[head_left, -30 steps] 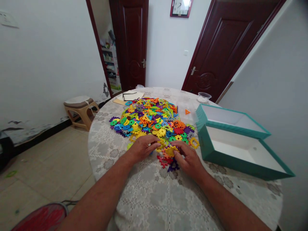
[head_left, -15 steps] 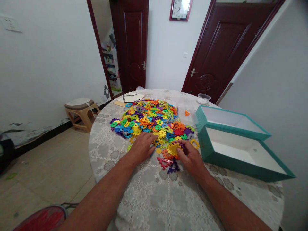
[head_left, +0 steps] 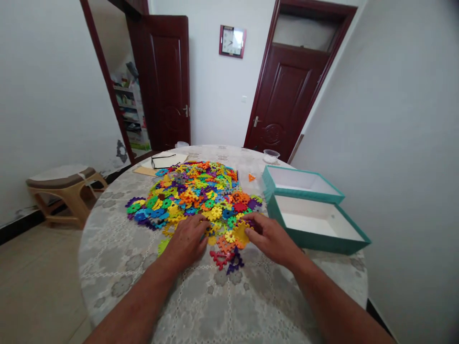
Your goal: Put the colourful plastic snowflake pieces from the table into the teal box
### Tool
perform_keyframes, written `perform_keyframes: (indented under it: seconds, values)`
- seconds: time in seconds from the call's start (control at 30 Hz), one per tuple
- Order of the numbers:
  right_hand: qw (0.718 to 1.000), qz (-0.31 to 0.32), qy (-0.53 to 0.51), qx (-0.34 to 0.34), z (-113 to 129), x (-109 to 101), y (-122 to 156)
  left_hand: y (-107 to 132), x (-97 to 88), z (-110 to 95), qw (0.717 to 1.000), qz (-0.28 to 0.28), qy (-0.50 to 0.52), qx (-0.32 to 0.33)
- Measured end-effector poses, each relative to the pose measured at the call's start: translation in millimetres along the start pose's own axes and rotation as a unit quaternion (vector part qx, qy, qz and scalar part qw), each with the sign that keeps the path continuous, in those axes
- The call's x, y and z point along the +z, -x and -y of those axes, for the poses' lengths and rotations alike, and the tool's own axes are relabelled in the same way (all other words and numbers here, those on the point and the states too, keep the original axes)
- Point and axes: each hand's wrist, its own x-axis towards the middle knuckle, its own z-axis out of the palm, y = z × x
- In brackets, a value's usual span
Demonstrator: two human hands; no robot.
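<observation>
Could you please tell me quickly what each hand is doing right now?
Left hand: open, flat on the pile of plastic pieces.
Right hand: touching a yellow piece; grip cannot be told.

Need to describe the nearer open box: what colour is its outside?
Box is teal outside; head view.

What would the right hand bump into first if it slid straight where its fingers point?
Most likely the yellow toothed piece that the right hand seems to touch, then the colourful pile beyond it.
</observation>
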Motion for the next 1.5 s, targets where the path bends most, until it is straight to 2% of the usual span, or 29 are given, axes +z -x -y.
perform_keyframes:
  seconds: [0.07, 0.17, 0.27, 0.37, 0.5, 0.6, 0.67, 0.77, 0.83, 0.9, 0.93, 1.0, 1.1, 1.2, 1.3, 1.5]
  values:
    - [0.999, -0.026, 0.024, 0.016, -3, -26, -9, -1, -1.4, 0, 1.000, -0.003, -0.003, 0.003]
    - [0.987, -0.113, 0.112, 0.035, -23, -68, -33, -2, -2.7, 1, 1.000, -0.026, 0.000, -0.012]
    - [0.941, -0.209, 0.252, 0.089, -53, -105, -67, -2, -2.1, 7, 0.994, -0.097, 0.016, -0.048]
    - [0.899, -0.214, 0.345, 0.162, -82, -125, -97, -1, -1.4, 13, 0.983, -0.164, 0.042, -0.068]
    - [0.878, -0.161, 0.398, 0.213, -107, -128, -119, -1, -1.8, 14, 0.979, -0.185, 0.061, -0.067]
    - [0.879, -0.122, 0.408, 0.214, -115, -123, -124, -1, -2.3, 12, 0.979, -0.177, 0.068, -0.072]
    - [0.884, -0.114, 0.410, 0.194, -111, -119, -122, -2, -2.5, 12, 0.979, -0.176, 0.072, -0.070]
    - [0.899, -0.138, 0.399, 0.121, -87, -106, -107, -2, -3.2, 12, 0.978, -0.183, 0.076, -0.062]
    - [0.922, -0.143, 0.356, 0.056, -61, -88, -88, -2, -3.7, 12, 0.978, -0.186, 0.076, -0.062]
    - [0.963, -0.060, 0.262, -0.003, -34, -61, -62, -2, -3.8, 11, 0.978, -0.183, 0.075, -0.065]
    - [0.977, 0.011, 0.210, -0.028, -22, -45, -48, -2, -3.7, 10, 0.978, -0.181, 0.077, -0.066]
    - [0.980, 0.112, 0.147, -0.068, -2, -13, -20, -2, -2.8, 9, 0.979, -0.173, 0.084, -0.067]
    - [0.967, 0.190, 0.139, -0.103, 13, 25, 11, -2, -0.8, 6, 0.980, -0.162, 0.096, -0.070]
    - [0.959, 0.223, 0.150, -0.090, 16, 44, 23, -2, 0.0, 3, 0.981, -0.149, 0.111, -0.063]
    - [0.963, 0.220, 0.133, -0.079, 9, 50, 24, -2, -1.2, 0, 0.981, -0.126, 0.141, -0.043]
    - [0.980, 0.155, 0.084, -0.090, -17, 55, 24, 0, -6.3, -11, 0.976, -0.078, 0.201, -0.019]
